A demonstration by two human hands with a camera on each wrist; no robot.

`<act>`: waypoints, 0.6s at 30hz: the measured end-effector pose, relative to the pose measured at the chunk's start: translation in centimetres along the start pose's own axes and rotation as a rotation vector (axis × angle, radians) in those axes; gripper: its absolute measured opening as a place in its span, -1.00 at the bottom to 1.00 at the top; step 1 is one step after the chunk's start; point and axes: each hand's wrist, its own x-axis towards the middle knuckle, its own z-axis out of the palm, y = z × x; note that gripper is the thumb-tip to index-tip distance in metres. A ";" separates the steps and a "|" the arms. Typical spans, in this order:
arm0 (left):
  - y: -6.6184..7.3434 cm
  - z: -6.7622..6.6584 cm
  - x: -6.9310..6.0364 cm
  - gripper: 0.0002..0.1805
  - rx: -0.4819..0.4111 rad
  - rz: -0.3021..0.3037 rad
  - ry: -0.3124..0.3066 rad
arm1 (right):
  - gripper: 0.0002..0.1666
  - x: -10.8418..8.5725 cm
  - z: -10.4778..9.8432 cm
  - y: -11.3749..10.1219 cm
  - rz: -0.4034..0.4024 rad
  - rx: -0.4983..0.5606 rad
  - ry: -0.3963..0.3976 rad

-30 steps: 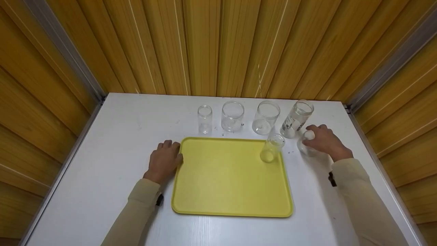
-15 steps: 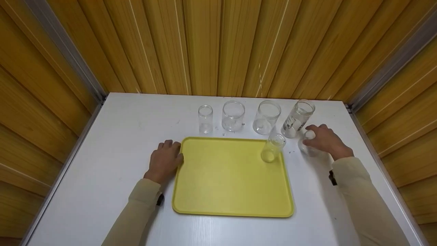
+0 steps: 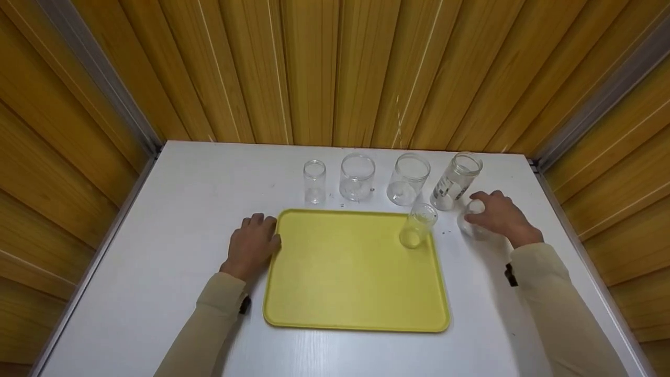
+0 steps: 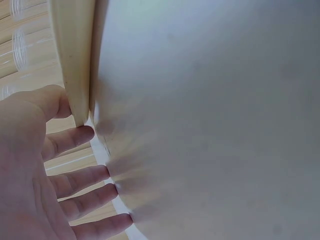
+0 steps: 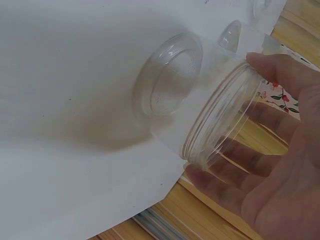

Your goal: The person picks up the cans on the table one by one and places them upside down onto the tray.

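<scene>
My right hand (image 3: 497, 215) grips a clear wide-mouthed jar (image 3: 467, 224) from above. In the right wrist view, thumb and fingers spread round the jar's (image 5: 167, 92) ridged rim; its base is on or close to the white table, I cannot tell which. My left hand (image 3: 251, 246) rests at the left edge of a yellow tray (image 3: 350, 272). In the left wrist view, its thumb touches the tray's rim (image 4: 75, 55), and the fairly straight fingers reach down to the tabletop. A slim clear jar (image 3: 416, 230) stands at the tray's far right corner.
Behind the tray stand a narrow clear jar (image 3: 314, 183), a wide one (image 3: 357, 180), another wide one (image 3: 407, 183) and a tall printed jar (image 3: 454, 183). They line the white table (image 3: 220, 183) near its back edge. Yellow wood-patterned walls (image 3: 309, 73) enclose it.
</scene>
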 end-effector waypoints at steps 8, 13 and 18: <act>-0.1 0.0 0.0 -0.63 0.011 0.012 -0.004 | -0.17 -0.4 -0.3 0.0 -0.011 0.001 0.032; 0.0 0.0 0.0 -0.63 0.014 0.016 -0.003 | -0.15 -0.7 -0.5 -0.3 0.004 0.015 0.038; -0.1 0.0 0.0 -0.63 0.010 0.015 -0.002 | -0.15 -1.0 -0.6 -0.6 0.000 0.028 0.047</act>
